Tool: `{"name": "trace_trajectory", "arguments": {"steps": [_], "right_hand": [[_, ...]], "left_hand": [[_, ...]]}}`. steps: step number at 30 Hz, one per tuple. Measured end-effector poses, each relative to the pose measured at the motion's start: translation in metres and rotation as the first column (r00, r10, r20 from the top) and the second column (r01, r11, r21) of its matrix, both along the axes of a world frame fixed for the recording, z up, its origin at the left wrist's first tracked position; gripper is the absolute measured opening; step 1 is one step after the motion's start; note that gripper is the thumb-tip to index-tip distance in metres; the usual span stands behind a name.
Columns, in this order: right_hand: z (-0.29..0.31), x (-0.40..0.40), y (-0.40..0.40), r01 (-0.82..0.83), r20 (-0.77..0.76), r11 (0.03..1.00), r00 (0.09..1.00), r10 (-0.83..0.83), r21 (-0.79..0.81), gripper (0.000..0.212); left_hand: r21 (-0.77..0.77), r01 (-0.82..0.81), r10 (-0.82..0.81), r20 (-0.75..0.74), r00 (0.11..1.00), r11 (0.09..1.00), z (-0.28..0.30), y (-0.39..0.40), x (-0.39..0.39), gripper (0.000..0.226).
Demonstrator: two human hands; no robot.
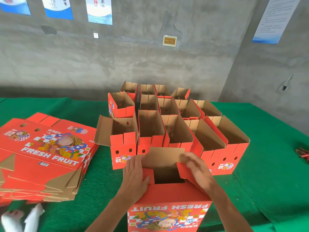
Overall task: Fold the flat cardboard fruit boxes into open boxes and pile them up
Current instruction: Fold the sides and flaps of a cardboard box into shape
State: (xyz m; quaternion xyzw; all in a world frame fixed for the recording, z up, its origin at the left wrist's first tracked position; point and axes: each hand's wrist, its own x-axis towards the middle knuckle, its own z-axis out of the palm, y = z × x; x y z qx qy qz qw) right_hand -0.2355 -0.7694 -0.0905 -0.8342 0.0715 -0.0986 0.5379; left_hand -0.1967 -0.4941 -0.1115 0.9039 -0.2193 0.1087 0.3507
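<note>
Grey concrete wall (133,56), posters (99,10), perhaps notices.
</note>
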Motion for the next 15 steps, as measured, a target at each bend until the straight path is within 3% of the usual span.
{"name": "trace_trajectory", "arguments": {"steps": [1,3,5,9,11,13,15], "right_hand": [[0.003,-0.001,0.000,0.043,-0.035,0.989,0.999,-0.038,0.142,0.022],[0.004,-0.003,-0.003,0.065,-0.119,0.956,0.992,-0.032,0.284,0.042],[0.006,-0.010,-0.003,-0.051,-0.088,0.971,0.993,0.073,0.236,0.047],[-0.001,-0.021,-0.007,-0.122,-0.001,0.965,0.992,0.126,0.234,0.029],[-0.010,-0.024,-0.012,-0.152,0.001,0.986,0.988,0.152,0.065,0.025],[-0.013,-0.028,-0.014,-0.192,-0.064,0.980,0.980,0.189,-0.055,0.042],[-0.014,-0.027,-0.015,-0.202,-0.116,0.978,0.974,0.195,-0.054,0.048]], "left_hand": [[-0.036,-0.013,0.013,-0.002,1.000,0.999,0.001,0.001,-0.001,0.075],[-0.105,0.049,-0.053,-0.041,0.998,0.993,0.004,0.004,-0.004,0.073],[-0.162,0.156,-0.175,-0.108,0.979,0.974,0.005,0.007,-0.005,0.064],[-0.209,0.208,-0.241,-0.148,0.959,0.956,0.003,0.012,-0.005,0.045],[-0.189,0.206,-0.235,-0.147,0.961,0.960,0.002,0.009,-0.003,0.033],[-0.117,0.199,-0.217,-0.171,0.961,0.973,0.003,0.006,-0.001,0.028],[0.077,0.206,-0.192,-0.158,0.969,0.975,0.004,0.004,0.001,0.031]]}}
